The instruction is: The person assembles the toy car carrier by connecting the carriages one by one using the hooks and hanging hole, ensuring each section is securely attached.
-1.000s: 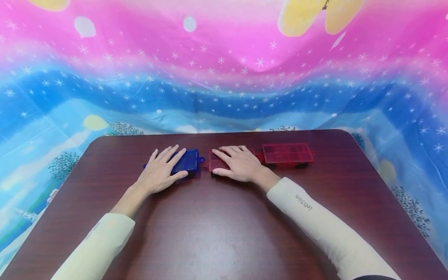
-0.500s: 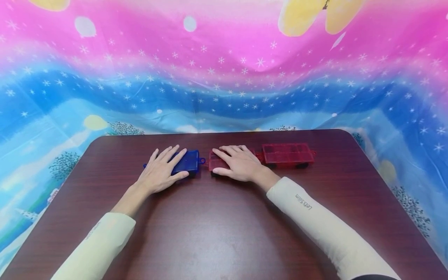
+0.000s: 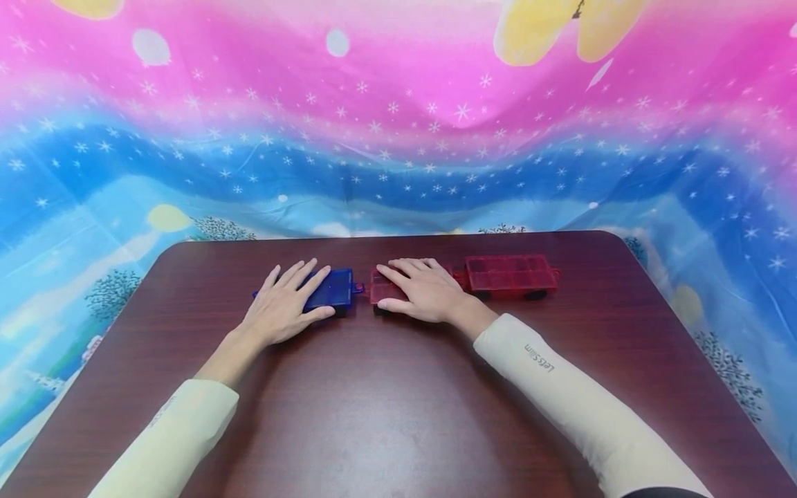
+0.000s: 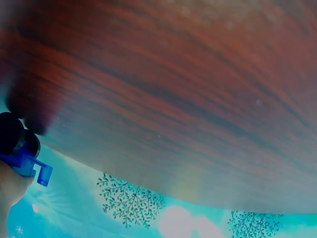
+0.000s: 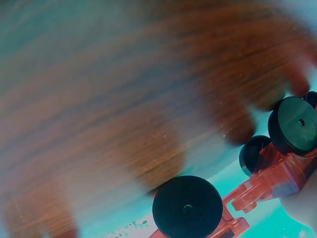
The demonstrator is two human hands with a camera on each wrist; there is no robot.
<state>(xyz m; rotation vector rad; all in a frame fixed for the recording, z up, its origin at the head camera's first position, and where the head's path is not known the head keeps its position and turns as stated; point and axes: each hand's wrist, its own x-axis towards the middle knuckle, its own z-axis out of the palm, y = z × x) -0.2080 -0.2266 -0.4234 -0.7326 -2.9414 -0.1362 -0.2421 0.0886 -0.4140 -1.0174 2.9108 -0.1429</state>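
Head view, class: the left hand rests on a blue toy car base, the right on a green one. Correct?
Green is wrong: the head view shows the right hand on a red toy car base; the rest stands.

A translucent blue cart (image 3: 333,290) stands under the left hand (image 3: 279,308), its end ring overlapping the coupling of a red cart (image 3: 385,287) partly covered by the right hand (image 3: 429,294). A second red cart (image 3: 512,274) stands uncovered, end to end with it; all rest on black wheels (image 5: 187,210).

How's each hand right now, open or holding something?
Left hand: open, resting on the blue rectangular translucent plastic car.
Right hand: open, resting on the middle red rectangular translucent plastic car.
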